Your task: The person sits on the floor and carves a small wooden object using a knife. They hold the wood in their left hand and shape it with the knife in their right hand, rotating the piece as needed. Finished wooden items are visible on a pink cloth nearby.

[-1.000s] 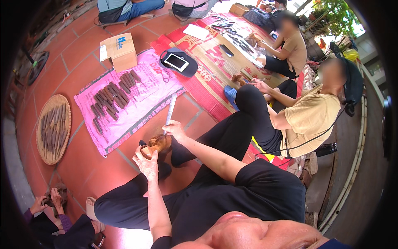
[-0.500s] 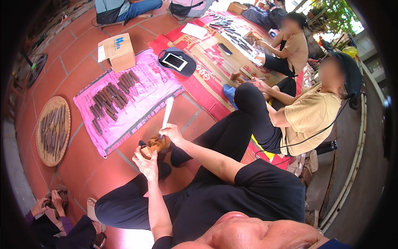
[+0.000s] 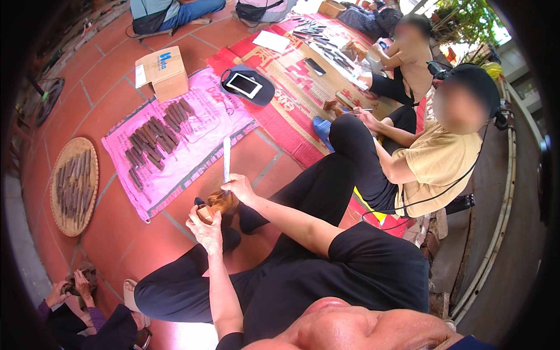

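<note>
My left hand is closed around a small brown piece that looks like wood. My right hand grips a long, slim white-handled tool, which stands nearly upright with its top pointing away from me. Its lower end meets a golden-brown mass right against the held piece; fingers and blur hide exactly how they touch. Both hands are close together over my folded legs.
Ahead, a pink sack bears rows of dark brown stick-like pieces. A round woven tray of similar pieces lies left. A cardboard box and a cap with a phone stand beyond. A person sits close at right; another's hands work lower left.
The white tool has swung a little to the left and is more upright, its top lower. My right hand has shifted slightly left. The left hand stays put. The nearby person at right has turned their head.
</note>
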Motion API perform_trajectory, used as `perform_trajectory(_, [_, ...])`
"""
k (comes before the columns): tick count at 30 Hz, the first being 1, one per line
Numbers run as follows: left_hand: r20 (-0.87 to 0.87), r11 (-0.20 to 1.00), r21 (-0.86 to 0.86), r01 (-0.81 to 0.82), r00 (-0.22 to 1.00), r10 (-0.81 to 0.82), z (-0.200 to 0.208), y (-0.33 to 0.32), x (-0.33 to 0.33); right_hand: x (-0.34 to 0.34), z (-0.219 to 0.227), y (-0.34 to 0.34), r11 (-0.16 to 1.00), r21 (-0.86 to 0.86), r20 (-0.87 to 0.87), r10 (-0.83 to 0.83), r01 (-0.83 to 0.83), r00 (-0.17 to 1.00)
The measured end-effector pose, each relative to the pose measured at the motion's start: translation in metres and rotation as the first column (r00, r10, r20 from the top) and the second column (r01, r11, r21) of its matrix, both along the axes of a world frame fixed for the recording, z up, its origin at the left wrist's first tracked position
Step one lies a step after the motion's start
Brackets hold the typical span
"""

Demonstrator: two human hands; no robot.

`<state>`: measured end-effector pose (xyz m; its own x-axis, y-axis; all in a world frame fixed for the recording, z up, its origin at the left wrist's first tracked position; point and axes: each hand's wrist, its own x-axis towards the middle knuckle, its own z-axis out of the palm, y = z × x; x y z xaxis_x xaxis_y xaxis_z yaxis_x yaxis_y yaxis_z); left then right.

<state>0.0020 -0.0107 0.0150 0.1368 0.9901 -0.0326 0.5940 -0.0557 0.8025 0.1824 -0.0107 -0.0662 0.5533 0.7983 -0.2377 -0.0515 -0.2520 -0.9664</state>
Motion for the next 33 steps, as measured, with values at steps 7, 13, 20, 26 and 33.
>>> perform_trajectory(7, [-0.005,1.0,-0.011,-0.009,1.0,0.009,0.003,-0.001,0.0,-0.004,0.003,0.008,0.973,0.156,-0.283,-0.121,0.17,0.951])
perform_trajectory(13, [-0.002,1.0,-0.022,-0.007,1.0,0.006,0.002,0.0,-0.001,-0.002,-0.005,0.006,0.991,0.06,-0.078,-0.111,0.116,0.991])
perform_trajectory(20, [-0.009,1.0,-0.003,-0.007,1.0,0.007,0.001,-0.001,-0.001,-0.002,-0.007,0.011,0.994,0.074,-0.053,-0.08,0.084,0.995])
perform_trajectory(26, [0.013,1.0,-0.007,-0.009,1.0,0.009,-0.001,-0.001,-0.001,0.006,-0.013,0.012,0.99,-0.004,0.028,-0.142,0.142,0.989])
perform_trajectory(33, [-0.019,1.0,0.009,-0.019,1.0,0.019,0.001,0.0,-0.002,-0.003,-0.009,0.011,0.999,0.002,0.056,-0.036,0.036,0.998])
